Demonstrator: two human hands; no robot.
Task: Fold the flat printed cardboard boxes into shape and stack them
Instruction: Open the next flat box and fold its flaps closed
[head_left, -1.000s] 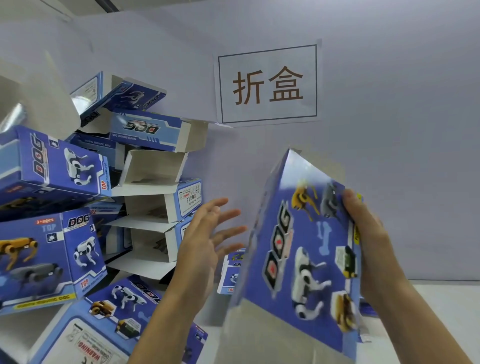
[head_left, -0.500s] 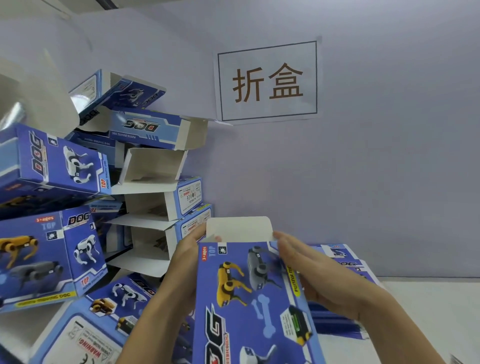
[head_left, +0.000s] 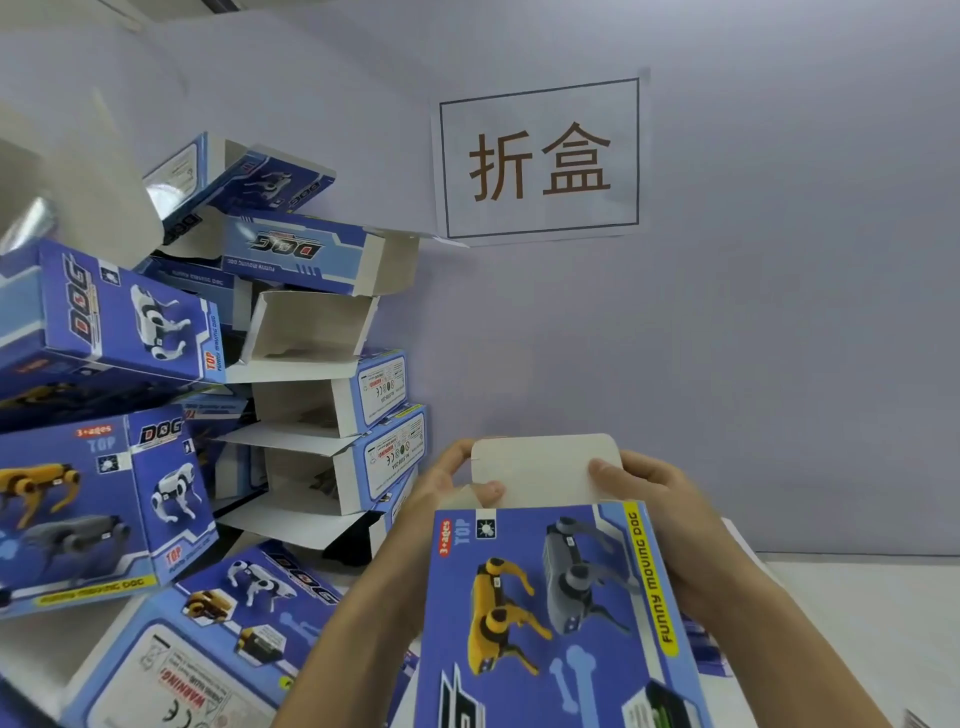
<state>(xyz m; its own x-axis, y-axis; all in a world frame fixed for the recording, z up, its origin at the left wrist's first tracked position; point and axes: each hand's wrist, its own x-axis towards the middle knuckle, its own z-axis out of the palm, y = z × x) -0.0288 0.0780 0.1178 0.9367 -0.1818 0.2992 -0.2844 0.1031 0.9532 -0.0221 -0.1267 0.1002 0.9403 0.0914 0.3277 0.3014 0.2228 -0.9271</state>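
A blue printed box (head_left: 550, 613) with yellow and grey robot dogs on its face is held up in front of me, long side toward me. Its white end flap (head_left: 545, 467) stands up at the far end. My left hand (head_left: 447, 499) grips the box's left top corner, thumb on the flap. My right hand (head_left: 660, 514) grips the right top corner, thumb pressing the flap too. A leaning stack of folded boxes (head_left: 322, 395) of the same print fills the left side, several with open white ends.
A paper sign (head_left: 540, 161) with two characters hangs on the pale wall behind. More folded boxes (head_left: 104, 499) crowd the far left and bottom left. A white table surface (head_left: 857, 613) shows at the right, with flat blue boxes (head_left: 701, 644) partly hidden behind my right arm.
The box went from upright in my right hand alone to lying lengthwise between both hands. Since half a second ago both thumbs moved onto the white end flap.
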